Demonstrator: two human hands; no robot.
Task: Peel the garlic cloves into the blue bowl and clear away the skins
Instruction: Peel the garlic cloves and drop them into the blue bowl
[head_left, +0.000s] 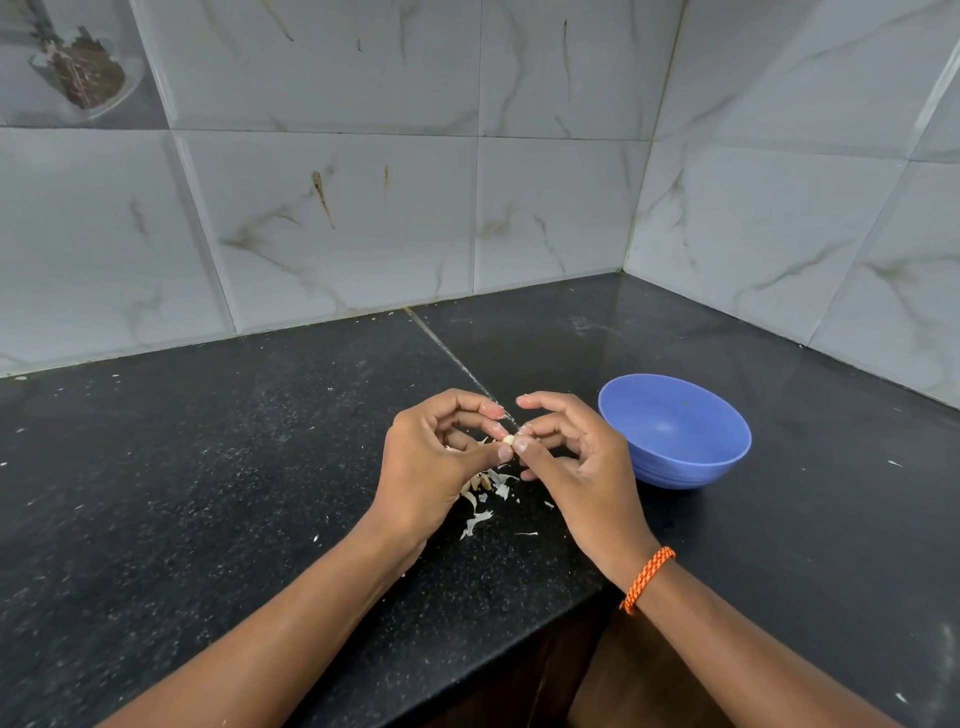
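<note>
Left hand (431, 467): fingers curled, thumb and fingertips pinching a garlic clove (508, 440), above the counter (208, 467). Right hand (576, 462): fingers curled, thumb and forefinger pinching the same clove from the other side; orange band (647, 579) at wrist. Skins (488, 493): loose heap on counter under the hands. Blue bowl (675, 431): upright, just right of right hand; contents not discernible.

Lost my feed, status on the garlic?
Left hand and right hand both pinching one garlic clove. Blue bowl looks empty. Skins under the hands.
</note>
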